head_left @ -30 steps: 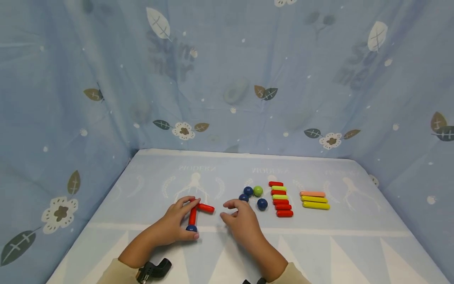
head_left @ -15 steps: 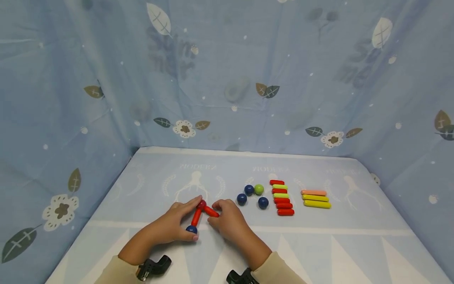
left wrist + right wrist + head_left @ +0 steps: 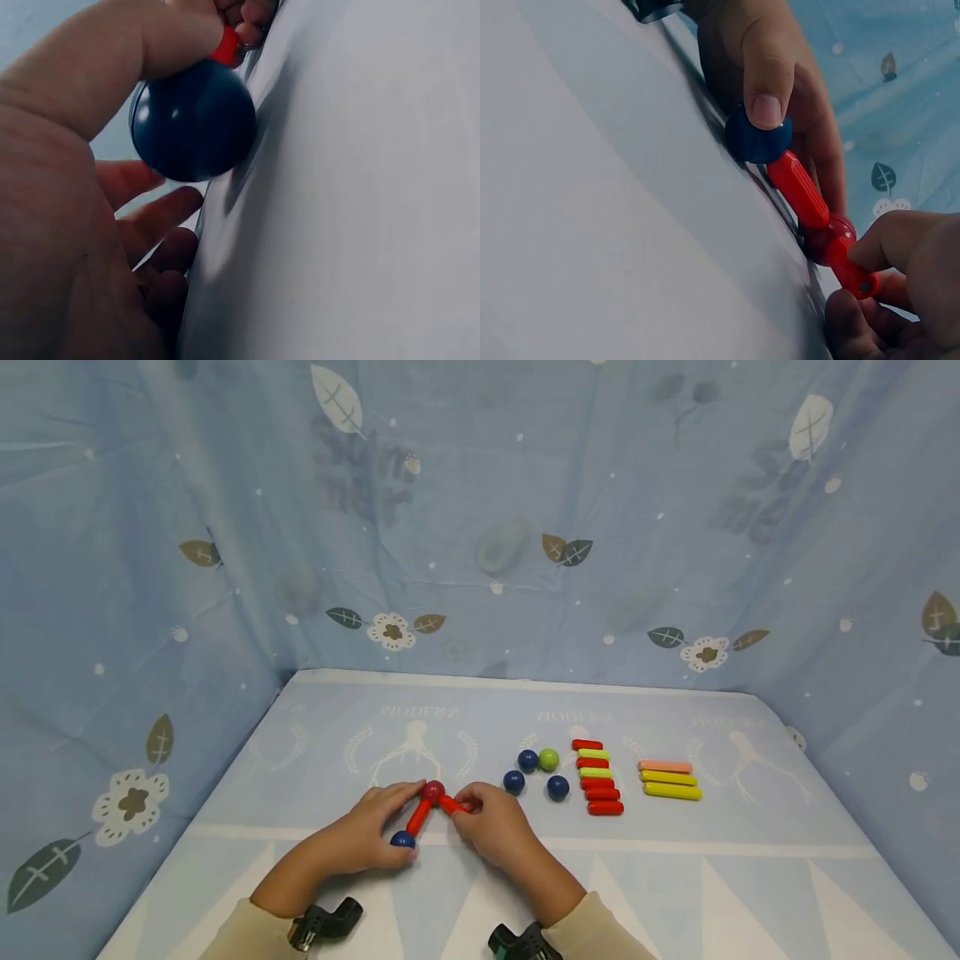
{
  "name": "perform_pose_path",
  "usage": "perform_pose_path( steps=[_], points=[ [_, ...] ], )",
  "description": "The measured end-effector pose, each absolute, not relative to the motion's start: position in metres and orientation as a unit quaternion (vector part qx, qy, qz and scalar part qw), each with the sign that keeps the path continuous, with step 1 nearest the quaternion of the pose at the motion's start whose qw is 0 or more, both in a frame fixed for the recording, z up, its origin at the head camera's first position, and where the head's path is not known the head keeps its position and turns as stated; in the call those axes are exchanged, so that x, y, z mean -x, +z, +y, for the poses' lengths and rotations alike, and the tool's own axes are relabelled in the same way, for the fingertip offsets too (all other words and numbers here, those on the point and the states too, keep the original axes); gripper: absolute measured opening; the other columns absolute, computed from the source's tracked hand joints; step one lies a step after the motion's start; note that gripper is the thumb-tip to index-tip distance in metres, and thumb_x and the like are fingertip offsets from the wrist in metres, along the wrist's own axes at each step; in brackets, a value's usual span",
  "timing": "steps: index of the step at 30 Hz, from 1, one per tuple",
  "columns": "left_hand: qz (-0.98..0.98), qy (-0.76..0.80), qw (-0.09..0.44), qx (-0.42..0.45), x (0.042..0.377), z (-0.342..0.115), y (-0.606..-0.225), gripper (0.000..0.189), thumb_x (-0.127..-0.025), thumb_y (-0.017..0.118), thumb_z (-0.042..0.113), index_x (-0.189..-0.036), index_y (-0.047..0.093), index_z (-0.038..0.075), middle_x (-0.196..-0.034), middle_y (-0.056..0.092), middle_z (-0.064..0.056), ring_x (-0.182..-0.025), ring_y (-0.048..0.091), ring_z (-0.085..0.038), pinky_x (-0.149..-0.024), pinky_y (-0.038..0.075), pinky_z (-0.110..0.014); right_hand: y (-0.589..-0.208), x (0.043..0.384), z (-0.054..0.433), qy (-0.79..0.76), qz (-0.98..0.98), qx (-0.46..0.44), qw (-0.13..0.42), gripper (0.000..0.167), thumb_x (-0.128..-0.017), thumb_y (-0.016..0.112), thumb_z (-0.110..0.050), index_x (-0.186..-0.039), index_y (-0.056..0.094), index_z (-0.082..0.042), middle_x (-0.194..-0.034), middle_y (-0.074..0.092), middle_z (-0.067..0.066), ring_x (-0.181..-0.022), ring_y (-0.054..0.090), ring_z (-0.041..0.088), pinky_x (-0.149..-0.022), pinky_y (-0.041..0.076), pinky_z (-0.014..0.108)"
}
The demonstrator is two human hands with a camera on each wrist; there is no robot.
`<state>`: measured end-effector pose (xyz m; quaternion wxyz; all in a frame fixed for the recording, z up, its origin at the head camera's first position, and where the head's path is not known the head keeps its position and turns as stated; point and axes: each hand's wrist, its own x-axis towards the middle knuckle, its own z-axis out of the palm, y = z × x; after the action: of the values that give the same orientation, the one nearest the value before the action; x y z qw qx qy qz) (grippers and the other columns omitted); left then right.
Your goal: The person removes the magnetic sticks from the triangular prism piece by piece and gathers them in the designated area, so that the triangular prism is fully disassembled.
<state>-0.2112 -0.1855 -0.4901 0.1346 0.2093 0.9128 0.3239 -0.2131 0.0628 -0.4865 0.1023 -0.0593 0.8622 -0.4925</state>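
In the head view, a blue ball (image 3: 402, 839), a red rod (image 3: 419, 817) and a dark red ball (image 3: 432, 791) are joined in a slanting line on the table. My left hand (image 3: 358, 833) holds this piece, thumb on the blue ball and index finger by the dark red one. A second, short red rod (image 3: 850, 268) meets the dark red ball (image 3: 829, 238) at an angle. My right hand (image 3: 497, 828) pinches it by its free end, where a small dark spot shows. The blue ball (image 3: 193, 124) fills much of the left wrist view.
Right of my hands lie several loose balls, blue (image 3: 557, 788) and one green (image 3: 549, 760). Beyond them runs a column of short red and lime rods (image 3: 600, 794). Longer yellow (image 3: 672, 791) and salmon (image 3: 665, 767) rods lie farther right. A printed curtain (image 3: 480, 527) surrounds the table.
My right hand has come left and taken hold of the short red rod's free end. The joined piece has tilted, its dark red ball shifting right, out from under my left fingers.
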Motion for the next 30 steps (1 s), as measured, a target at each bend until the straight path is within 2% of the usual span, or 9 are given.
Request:
perform_pose_path(
  steps=[5, 9, 14, 18, 25, 30],
  points=[
    [0.906, 0.343, 0.143, -0.201, 0.213, -0.188, -0.487, 0.075, -0.087, 0.08, 0.032, -0.156, 0.049, 0.028, -0.157, 0.051, -0.001, -0.137, 0.043, -0.025, -0.11, 0.044, -0.06, -0.49, 0.215, 0.069, -0.516, 0.848, 0.056, 0.105, 0.012, -0.092, 0.072, -0.012, -0.102, 0.072, -0.017, -0.087, 0.066, 0.0, -0.074, 0.063, 0.017, -0.064, 0.054, 0.029],
    [0.897, 0.359, 0.151, -0.207, 0.215, -0.192, -0.483, 0.066, -0.09, 0.077, 0.024, -0.152, 0.055, 0.029, -0.152, 0.054, -0.004, -0.134, 0.046, -0.027, -0.11, 0.043, -0.062, -0.492, 0.217, 0.074, -0.527, 0.84, 0.058, 0.115, 0.011, -0.093, 0.074, -0.012, -0.102, 0.072, -0.017, -0.086, 0.067, 0.001, -0.073, 0.063, 0.017, -0.064, 0.054, 0.03],
    [0.889, 0.384, 0.152, -0.199, 0.216, -0.198, -0.483, 0.054, -0.092, 0.077, 0.021, -0.144, 0.062, 0.025, -0.146, 0.059, -0.004, -0.13, 0.054, -0.027, -0.112, 0.044, -0.06, -0.494, 0.219, 0.077, -0.522, 0.841, 0.062, 0.128, 0.012, -0.092, 0.073, -0.011, -0.102, 0.073, -0.019, -0.086, 0.068, 0.001, -0.075, 0.062, 0.019, -0.066, 0.053, 0.031],
    [0.895, 0.389, 0.139, -0.167, 0.217, -0.2, -0.485, 0.043, -0.092, 0.078, 0.019, -0.134, 0.068, 0.028, -0.14, 0.063, 0.0, -0.127, 0.056, -0.025, -0.112, 0.045, -0.059, -0.495, 0.219, 0.08, -0.507, 0.845, 0.074, 0.152, 0.016, -0.088, 0.07, -0.01, -0.1, 0.076, -0.021, -0.086, 0.068, 0.001, -0.074, 0.062, 0.021, -0.065, 0.05, 0.032],
    [0.908, 0.378, 0.119, -0.136, 0.217, -0.196, -0.482, 0.036, -0.091, 0.079, 0.017, -0.124, 0.072, 0.029, -0.134, 0.066, 0.003, -0.127, 0.058, -0.025, -0.113, 0.044, -0.061, -0.493, 0.219, 0.086, -0.518, 0.834, 0.072, 0.178, 0.019, -0.089, 0.07, -0.011, -0.103, 0.076, -0.021, -0.091, 0.069, 0.002, -0.076, 0.063, 0.021, -0.065, 0.051, 0.031],
    [0.914, 0.37, 0.108, -0.127, 0.216, -0.196, -0.481, 0.035, -0.09, 0.08, 0.015, -0.121, 0.073, 0.029, -0.132, 0.067, 0.003, -0.126, 0.058, -0.024, -0.113, 0.045, -0.06, -0.492, 0.219, 0.088, -0.529, 0.825, 0.08, 0.183, 0.017, -0.091, 0.073, -0.012, -0.105, 0.075, -0.022, -0.088, 0.068, 0.003, -0.075, 0.063, 0.021, -0.066, 0.052, 0.031]
  ],
)
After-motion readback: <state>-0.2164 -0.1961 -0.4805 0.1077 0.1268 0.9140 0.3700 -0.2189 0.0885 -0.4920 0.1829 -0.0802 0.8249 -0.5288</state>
